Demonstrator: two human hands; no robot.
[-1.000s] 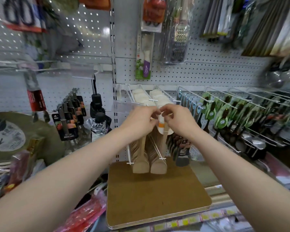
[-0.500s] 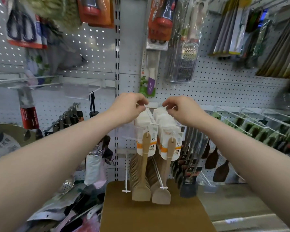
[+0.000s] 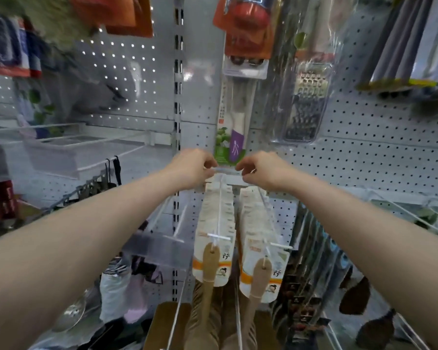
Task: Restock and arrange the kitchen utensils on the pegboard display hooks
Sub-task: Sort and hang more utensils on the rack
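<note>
Clear strip (image 3: 225, 169) pinched by left hand (image 3: 191, 168), right hand (image 3: 261, 170).

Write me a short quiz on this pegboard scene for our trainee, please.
1. True or false: the left hand and right hand both pinch a pale strip by the pegboard.
2. How many rows of packaged spoons hang below the hands? A one, B two, C four.
3. The grater hangs ___ of the purple-handled tool.
Key: 1 true; 2 B; 3 right.

1 head-worn view faces the pegboard (image 3: 364, 160) from near (wide-angle, tilted slightly downward).
</note>
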